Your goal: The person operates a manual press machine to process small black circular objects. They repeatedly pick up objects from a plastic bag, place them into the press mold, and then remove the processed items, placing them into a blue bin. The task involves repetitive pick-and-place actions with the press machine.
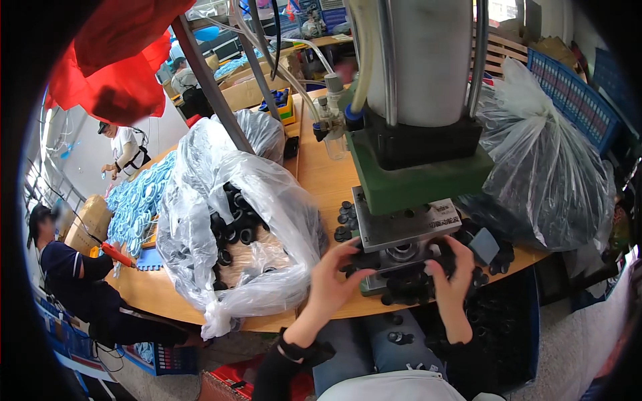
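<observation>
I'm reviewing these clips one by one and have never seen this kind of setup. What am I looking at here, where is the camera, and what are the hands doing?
The camera sits on a person's head and looks down, so its wide lens bends straight edges. The two forearms rising from the bottom are that person's own. In front stands a small bench press on a wooden table: a grey cylinder above, a green block, and a metal plate below. The left hand and the right hand both reach to the press base, among small black ring-shaped parts; whether either grips one is unclear. A clear bag of black rings lies to the left, another plastic bag to the right. Other workers sit at far left.
</observation>
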The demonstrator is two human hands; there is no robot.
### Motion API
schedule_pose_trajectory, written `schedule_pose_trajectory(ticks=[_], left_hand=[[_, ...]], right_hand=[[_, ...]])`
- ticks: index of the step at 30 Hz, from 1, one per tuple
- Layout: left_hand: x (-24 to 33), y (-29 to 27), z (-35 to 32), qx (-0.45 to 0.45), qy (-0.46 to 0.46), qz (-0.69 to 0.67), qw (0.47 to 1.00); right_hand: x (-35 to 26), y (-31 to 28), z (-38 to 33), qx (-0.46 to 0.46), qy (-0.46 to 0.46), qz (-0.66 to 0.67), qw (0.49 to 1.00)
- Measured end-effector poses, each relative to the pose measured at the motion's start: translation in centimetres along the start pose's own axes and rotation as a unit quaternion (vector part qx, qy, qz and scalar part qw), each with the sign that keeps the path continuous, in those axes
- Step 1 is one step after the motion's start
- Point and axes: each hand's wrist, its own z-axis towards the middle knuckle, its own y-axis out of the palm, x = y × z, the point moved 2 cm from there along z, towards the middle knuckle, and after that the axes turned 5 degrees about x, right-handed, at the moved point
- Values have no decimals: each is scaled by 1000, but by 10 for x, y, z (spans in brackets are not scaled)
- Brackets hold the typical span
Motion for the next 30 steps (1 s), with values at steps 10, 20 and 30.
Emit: schedule_pose_trajectory(ticks=[10, 20, 30], left_hand=[[18, 56, 26, -3, -22, 82, 996], [15, 54, 7, -34, 42, 144, 988], [-33, -113, -66, 165, -41, 279, 945]], right_hand=[[95, -151, -67, 54, 221, -202, 953], [157, -73, 19, -150, -92, -380, 908], [152, -62, 22, -201, -10, -394, 897]])
